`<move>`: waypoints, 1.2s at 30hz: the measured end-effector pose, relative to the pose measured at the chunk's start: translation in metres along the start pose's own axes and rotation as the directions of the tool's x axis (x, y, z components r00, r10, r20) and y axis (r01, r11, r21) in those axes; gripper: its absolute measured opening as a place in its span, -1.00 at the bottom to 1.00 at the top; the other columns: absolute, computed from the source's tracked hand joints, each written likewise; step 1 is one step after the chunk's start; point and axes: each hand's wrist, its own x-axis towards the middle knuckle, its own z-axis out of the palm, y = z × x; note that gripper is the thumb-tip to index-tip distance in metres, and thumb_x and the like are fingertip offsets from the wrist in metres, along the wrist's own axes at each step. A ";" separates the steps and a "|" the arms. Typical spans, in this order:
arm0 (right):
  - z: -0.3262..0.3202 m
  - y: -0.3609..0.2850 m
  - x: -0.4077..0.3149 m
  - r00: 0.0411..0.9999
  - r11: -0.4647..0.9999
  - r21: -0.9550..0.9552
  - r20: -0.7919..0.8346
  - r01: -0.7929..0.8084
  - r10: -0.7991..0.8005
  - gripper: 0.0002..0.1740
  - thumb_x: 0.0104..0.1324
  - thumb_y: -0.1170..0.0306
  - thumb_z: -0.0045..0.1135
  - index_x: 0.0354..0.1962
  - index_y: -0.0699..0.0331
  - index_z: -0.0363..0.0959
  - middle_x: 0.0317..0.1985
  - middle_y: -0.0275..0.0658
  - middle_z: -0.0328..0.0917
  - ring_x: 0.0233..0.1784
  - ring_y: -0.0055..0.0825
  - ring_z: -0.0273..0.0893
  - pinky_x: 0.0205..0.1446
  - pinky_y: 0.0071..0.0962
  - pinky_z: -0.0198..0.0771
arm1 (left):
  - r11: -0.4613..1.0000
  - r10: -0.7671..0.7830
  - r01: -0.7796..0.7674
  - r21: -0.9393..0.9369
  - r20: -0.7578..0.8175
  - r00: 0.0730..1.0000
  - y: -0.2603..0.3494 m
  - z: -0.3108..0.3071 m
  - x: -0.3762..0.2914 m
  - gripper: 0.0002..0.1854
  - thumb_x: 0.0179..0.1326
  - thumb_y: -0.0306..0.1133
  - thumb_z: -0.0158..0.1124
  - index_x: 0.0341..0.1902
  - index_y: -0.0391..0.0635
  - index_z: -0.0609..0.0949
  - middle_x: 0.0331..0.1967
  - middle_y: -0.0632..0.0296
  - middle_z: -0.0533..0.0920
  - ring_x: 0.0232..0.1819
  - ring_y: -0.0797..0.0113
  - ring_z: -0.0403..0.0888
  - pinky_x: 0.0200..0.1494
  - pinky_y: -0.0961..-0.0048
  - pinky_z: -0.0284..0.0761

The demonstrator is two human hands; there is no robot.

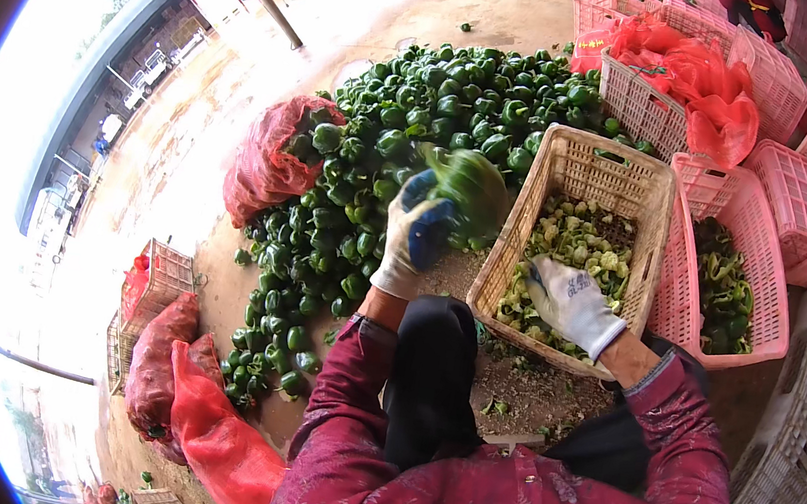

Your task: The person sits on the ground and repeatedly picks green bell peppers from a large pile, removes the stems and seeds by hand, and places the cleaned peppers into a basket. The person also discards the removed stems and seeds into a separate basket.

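Note:
My left hand (415, 227), in a white glove with blue fingers, holds a large green bell pepper (473, 192) by its stem side; the pepper is blurred. My right hand (570, 297), in a similar glove, hangs over the near left part of a tan plastic crate (481, 280). Its fingers point down and left, and whether they hold anything cannot be told. Pale cut pepper cores and stems (589, 248) lie in that crate. Beyond my left hand spreads a big heap of green bell peppers (460, 100) on the floor.
A pink crate (762, 281) with green pepper pieces (720, 291) stands right of the tan one. Further crates with red mesh bags (697, 76) are behind. An open red mesh sack (272, 153) of peppers lies left of the heap; filled sacks (158, 373) and a person (761, 13) are farther off.

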 end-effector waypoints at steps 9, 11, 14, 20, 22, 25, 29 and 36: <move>-0.035 0.025 0.007 0.909 0.541 0.782 -0.410 0.311 0.070 -0.16 0.09 0.14 0.56 0.21 0.37 0.37 -0.02 -0.12 0.64 0.05 -0.41 0.64 0.24 -0.40 0.57 | 0.967 -0.072 -0.041 0.250 0.428 0.901 0.000 0.060 -0.008 -0.39 0.12 -0.47 0.37 0.30 -0.29 0.49 0.22 0.07 0.56 0.17 0.30 0.58 0.18 0.39 0.60; -0.040 0.033 0.014 0.909 0.550 0.781 -0.407 0.295 0.090 -0.11 0.01 0.22 0.61 0.24 0.36 0.37 0.03 -0.18 0.62 0.11 -0.45 0.59 0.32 -0.41 0.48 | 0.992 -0.074 0.025 0.125 0.410 0.909 -0.018 0.081 -0.010 -0.24 0.15 -0.48 0.40 0.44 -0.24 0.33 0.34 0.07 0.45 0.31 0.25 0.47 0.32 0.35 0.45; -0.047 0.042 0.017 0.893 0.583 0.751 -0.441 0.309 0.095 -0.16 0.01 0.40 0.58 0.26 0.34 0.40 0.07 -0.30 0.60 0.12 -0.58 0.50 0.31 -0.47 0.41 | 0.999 0.044 -0.052 0.009 0.403 0.914 -0.038 0.102 -0.009 -0.04 0.12 -0.42 0.50 0.55 -0.19 0.18 0.36 0.09 0.43 0.33 0.28 0.44 0.35 0.36 0.42; -0.056 0.050 0.021 0.949 0.487 0.839 -0.310 0.242 0.063 -0.26 0.00 0.46 0.57 0.17 0.37 0.48 -0.02 -0.33 0.65 -0.02 -0.64 0.55 0.19 -0.51 0.49 | 0.935 0.073 -0.160 0.318 0.270 0.960 -0.045 0.107 0.008 -0.22 -0.17 -0.41 0.41 0.27 -0.34 0.49 0.02 0.15 0.67 0.04 0.43 0.62 0.19 0.45 0.52; -0.057 0.056 0.026 0.931 0.604 0.752 -0.362 0.263 0.045 -0.35 0.00 0.42 0.55 0.09 0.37 0.55 -0.11 -0.32 0.70 -0.08 -0.65 0.57 0.13 -0.53 0.52 | 0.920 0.114 -0.213 0.330 0.295 0.949 -0.046 0.105 0.012 -0.26 -0.12 -0.47 0.45 0.26 -0.36 0.50 0.01 0.14 0.68 0.01 0.44 0.62 0.17 0.45 0.53; -0.057 0.071 0.032 0.952 0.516 0.816 -0.305 0.262 -0.003 -0.33 -0.01 0.36 0.56 0.08 0.36 0.56 -0.09 -0.30 0.70 -0.07 -0.67 0.56 0.13 -0.54 0.50 | 0.936 0.069 -0.167 0.311 0.302 0.951 -0.051 0.099 0.017 -0.27 -0.11 -0.53 0.46 0.26 -0.38 0.49 0.01 0.15 0.68 -0.02 0.45 0.63 0.15 0.47 0.54; -0.057 0.098 0.028 0.981 -0.042 0.988 -0.153 0.149 -0.121 -0.31 0.09 0.27 0.42 0.13 0.41 0.43 -0.25 -0.25 0.66 -0.27 -0.49 0.67 -0.15 -0.45 0.65 | 0.996 0.051 -0.013 -0.093 0.412 0.910 -0.059 0.088 0.021 -0.25 -0.02 -0.43 0.33 0.35 -0.36 0.46 0.03 0.18 0.68 -0.06 0.50 0.66 0.02 0.59 0.58; -0.046 0.112 0.005 0.979 -0.195 0.964 -0.196 0.183 -0.049 -0.40 0.21 0.15 0.36 0.05 0.36 0.39 -0.29 -0.27 0.58 -0.52 -0.52 0.58 -0.59 -0.60 0.47 | 0.970 0.143 -0.051 -0.237 0.393 0.908 -0.080 0.089 0.024 -0.32 0.21 -0.05 0.32 0.33 -0.20 0.50 0.28 0.08 0.58 0.32 0.15 0.52 0.45 0.19 0.31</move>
